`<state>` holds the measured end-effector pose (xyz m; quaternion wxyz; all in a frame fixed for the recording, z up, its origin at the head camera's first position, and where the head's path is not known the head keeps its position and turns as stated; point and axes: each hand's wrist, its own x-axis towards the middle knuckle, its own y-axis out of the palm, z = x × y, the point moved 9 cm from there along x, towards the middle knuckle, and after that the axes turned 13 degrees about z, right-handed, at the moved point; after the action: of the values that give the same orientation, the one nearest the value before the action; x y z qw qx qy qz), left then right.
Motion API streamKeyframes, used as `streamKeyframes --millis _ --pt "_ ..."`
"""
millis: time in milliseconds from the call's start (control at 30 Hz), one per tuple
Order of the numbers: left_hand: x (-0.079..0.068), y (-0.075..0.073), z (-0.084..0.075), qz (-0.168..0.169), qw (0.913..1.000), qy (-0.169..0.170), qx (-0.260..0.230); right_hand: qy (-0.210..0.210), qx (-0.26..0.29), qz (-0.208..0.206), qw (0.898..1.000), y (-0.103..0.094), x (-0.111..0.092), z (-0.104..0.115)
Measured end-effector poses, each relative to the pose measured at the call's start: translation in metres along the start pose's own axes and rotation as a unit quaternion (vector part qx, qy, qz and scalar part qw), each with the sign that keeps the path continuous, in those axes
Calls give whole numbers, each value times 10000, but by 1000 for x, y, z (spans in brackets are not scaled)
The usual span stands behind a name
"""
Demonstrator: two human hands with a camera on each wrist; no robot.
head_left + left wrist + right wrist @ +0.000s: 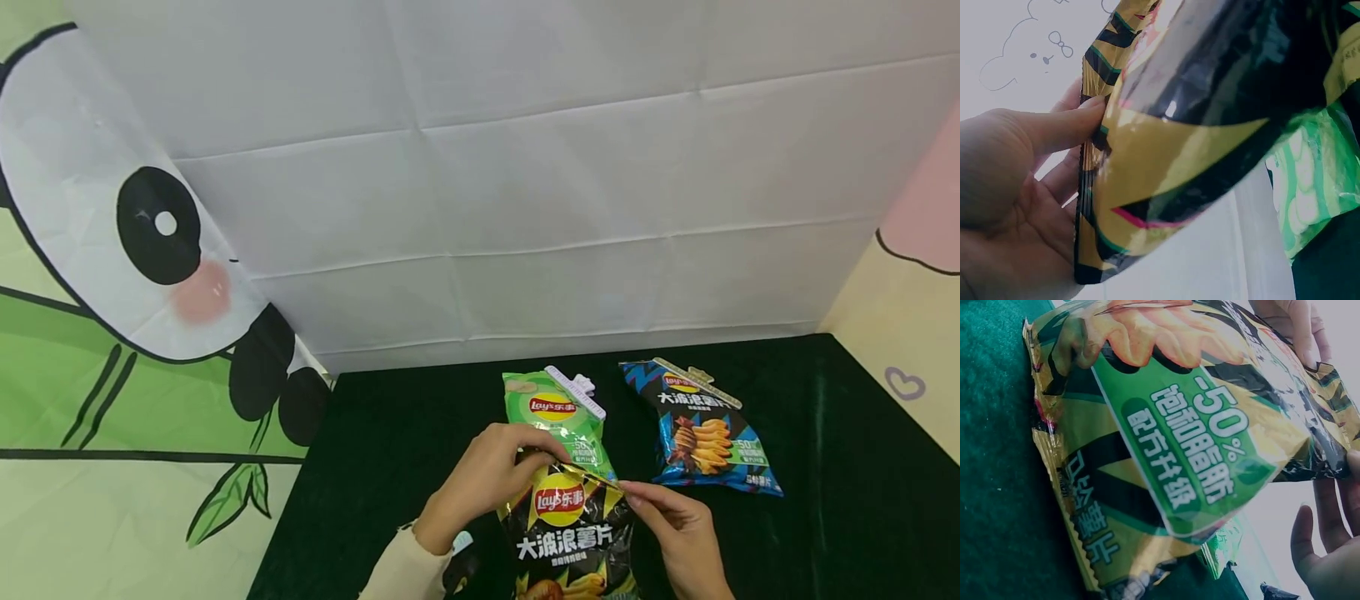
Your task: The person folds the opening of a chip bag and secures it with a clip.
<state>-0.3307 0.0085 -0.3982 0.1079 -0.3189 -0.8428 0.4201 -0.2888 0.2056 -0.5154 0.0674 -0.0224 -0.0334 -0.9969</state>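
Note:
A black and gold bag of Lay's chips (pixel 562 542) stands tilted toward me at the front of the table. My left hand (pixel 498 467) pinches its top edge between thumb and fingers, near the upper left and middle. At the top right corner, the thumb and index finger of my right hand (pixel 678 533) pinch the same edge. In the left wrist view, the flat top seal (pixel 1088 206) lies between the left thumb and fingers. The right wrist view shows the bag's lower end (pixel 1072 506) near the green cloth.
Behind the black bag lies a green Lay's bag (pixel 551 408) with a white clip (pixel 576 392) across its top. To the right is a blue Lay's bag (pixel 708 442) with a pale gold clip (pixel 697 382). Dark green cloth (pixel 862 500) covers the table.

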Motion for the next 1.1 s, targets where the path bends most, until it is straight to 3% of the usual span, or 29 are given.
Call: streamKeyframes --millis 300,433,600,767,967,1100 --pt "-3 6 3 126 9999 16 79 -380 297 561 9973 7 -3 6" --pt "-4 7 -4 -59 9994 70 348 -531 512 680 9950 12 -5 8" --pt "-5 6 -13 -552 9951 124 817 41 349 219 9991 15 -3 0" --pt "-6 7 -15 -589 9937 80 946 723 -128 -8 9973 19 2 -11" --pt "-7 7 -15 -599 9935 10 964 652 -477 -83 9967 16 5 -7" --pt "-10 2 -11 -847 9922 -116 905 564 -632 96 9964 15 8 -4"
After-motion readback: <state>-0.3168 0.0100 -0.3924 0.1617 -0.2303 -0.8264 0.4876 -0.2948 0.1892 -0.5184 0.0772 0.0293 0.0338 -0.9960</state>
